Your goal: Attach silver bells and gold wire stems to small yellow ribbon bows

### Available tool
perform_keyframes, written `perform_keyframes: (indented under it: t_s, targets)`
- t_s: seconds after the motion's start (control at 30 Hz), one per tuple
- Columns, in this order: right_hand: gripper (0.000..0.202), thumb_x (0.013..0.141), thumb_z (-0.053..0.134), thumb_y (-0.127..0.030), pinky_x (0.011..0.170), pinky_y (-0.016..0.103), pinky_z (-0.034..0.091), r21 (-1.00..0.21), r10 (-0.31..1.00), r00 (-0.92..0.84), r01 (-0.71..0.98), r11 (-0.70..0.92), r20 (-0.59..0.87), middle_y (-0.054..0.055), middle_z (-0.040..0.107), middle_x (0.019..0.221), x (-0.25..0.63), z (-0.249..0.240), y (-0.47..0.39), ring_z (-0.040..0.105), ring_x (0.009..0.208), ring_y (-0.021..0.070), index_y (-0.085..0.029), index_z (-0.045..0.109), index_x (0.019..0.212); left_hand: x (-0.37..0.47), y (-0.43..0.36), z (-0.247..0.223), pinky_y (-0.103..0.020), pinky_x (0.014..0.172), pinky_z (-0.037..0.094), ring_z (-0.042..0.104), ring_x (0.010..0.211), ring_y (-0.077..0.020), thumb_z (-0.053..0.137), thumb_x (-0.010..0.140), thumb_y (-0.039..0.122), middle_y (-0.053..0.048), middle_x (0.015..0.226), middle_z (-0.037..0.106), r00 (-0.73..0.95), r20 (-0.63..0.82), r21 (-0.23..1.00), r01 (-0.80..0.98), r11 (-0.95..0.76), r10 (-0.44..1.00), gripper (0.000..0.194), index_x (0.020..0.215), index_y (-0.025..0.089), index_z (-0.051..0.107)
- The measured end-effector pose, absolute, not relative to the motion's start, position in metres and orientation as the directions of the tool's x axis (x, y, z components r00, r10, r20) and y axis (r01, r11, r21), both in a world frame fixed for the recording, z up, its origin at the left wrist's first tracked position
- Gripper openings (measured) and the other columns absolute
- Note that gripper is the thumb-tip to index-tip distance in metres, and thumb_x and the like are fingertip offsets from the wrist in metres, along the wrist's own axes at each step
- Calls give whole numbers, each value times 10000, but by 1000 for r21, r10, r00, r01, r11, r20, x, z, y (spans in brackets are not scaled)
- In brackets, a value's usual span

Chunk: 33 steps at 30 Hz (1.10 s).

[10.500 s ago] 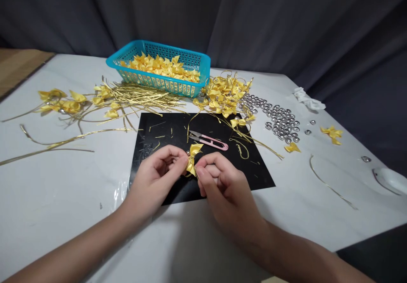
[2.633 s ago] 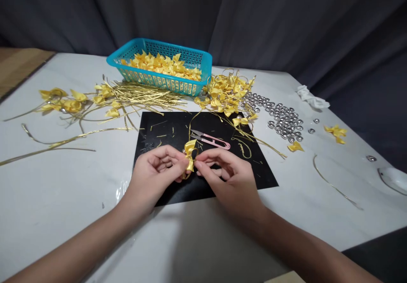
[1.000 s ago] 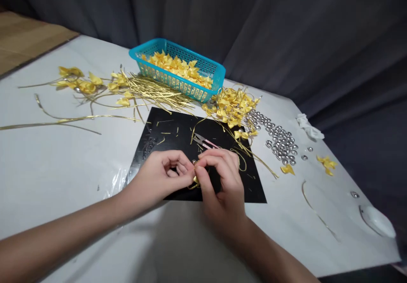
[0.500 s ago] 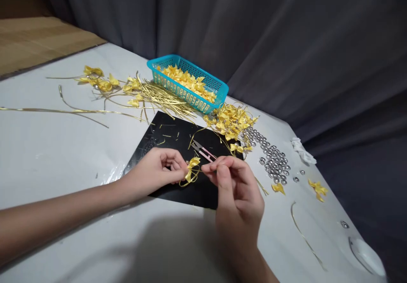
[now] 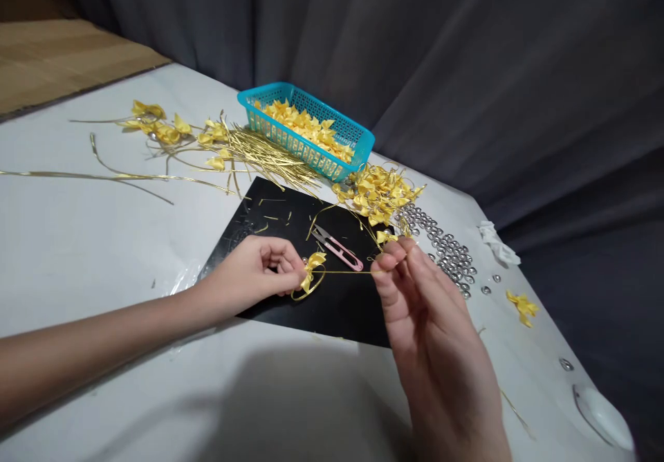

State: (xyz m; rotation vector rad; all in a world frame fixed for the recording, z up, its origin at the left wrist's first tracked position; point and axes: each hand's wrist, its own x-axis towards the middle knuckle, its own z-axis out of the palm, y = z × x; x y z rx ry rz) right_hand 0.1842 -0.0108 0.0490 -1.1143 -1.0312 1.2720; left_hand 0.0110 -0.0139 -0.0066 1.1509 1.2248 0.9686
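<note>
A yellow ribbon bow (image 5: 313,268) with a loop of gold cord is pinched between the thumb and fingers of my left hand (image 5: 264,268). From the bow a gold cord (image 5: 347,272) runs straight and taut to the right. My right hand (image 5: 430,317) grips its other end between thumb and fingertips. Both hands are just above a black mat (image 5: 311,317). Pink-handled thread snips (image 5: 339,247) lie on the mat behind the cord, among short gold cord scraps.
A teal basket (image 5: 357,154) of yellow bows stands at the back, beside a bundle of gold cords (image 5: 270,151). More corded bows (image 5: 381,192) and many silver rings (image 5: 449,254) lie to the right. A white rounded object (image 5: 604,417) sits near the right edge.
My right hand has moved right, away from the left, drawing the cord out long and straight. The thread snips show more fully now. My left hand has kept its pinch on the bow.
</note>
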Motion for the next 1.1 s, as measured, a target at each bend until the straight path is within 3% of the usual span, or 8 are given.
perform_keyframes:
  t_s: [0.13,0.27,0.4,0.57,0.73,0.93,1.03,1.1]
  targets:
    - [83,794,609,-295,736,210,589,-982,997,54,-185,-41,-52,34,634,823,197,50,-8,652,776,133,-226,645,823,11,-14,-8,-170,467,431,523,483,-84,642,635,142,21,529,578,116,-183,983,50,178,976,33,611,152,622]
    - [214,892,471,-267,819,272,575,-997,995,-61,-7,80,80,29,642,812,212,46,-5,654,826,160,-280,673,824,10,-14,-10,-168,464,435,524,487,-84,649,642,153,19,538,582,123,-178,984,54,172,976,33,616,154,629]
    - [216,885,483,-236,823,282,575,-985,987,-93,101,142,132,29,645,769,223,45,-3,659,806,176,-268,694,850,10,-14,-10,-168,460,430,524,488,-85,654,649,160,15,542,589,122,-175,984,58,169,977,42,614,156,632]
    - [228,881,475,-343,766,292,581,-992,957,-274,-48,-118,-100,18,691,885,228,53,-6,677,856,161,-281,692,907,12,-15,-7,-154,464,401,502,489,-68,650,659,155,27,538,578,147,-206,978,63,198,967,53,613,154,624]
    - [305,886,396,-405,807,241,517,-959,872,-419,-13,-285,-253,-54,684,997,229,58,-12,627,1004,102,-316,653,1023,12,-14,-7,-157,481,382,496,513,-67,644,665,157,33,557,569,166,-218,976,61,211,962,44,628,152,620]
    - [256,881,443,-359,729,194,555,-952,901,-350,-67,-298,-257,-45,699,881,227,54,-10,666,851,98,-288,684,930,10,-14,-8,-188,529,377,481,558,-80,628,701,199,33,599,544,213,-234,972,75,223,949,75,664,145,591]
    - [123,824,581,-299,674,130,562,-906,951,-203,-309,-290,-235,-22,692,779,217,51,-7,657,689,74,-262,697,845,11,-15,-6,-195,554,363,457,595,-81,591,752,251,41,645,511,276,-216,976,76,203,937,121,694,153,551]
    - [77,776,643,-305,672,137,565,-869,961,-136,-410,-275,-240,-28,685,792,207,51,-7,659,707,77,-265,692,818,11,-15,-4,-201,569,359,450,618,-85,555,788,276,44,666,501,303,-201,980,59,192,932,137,718,162,526]
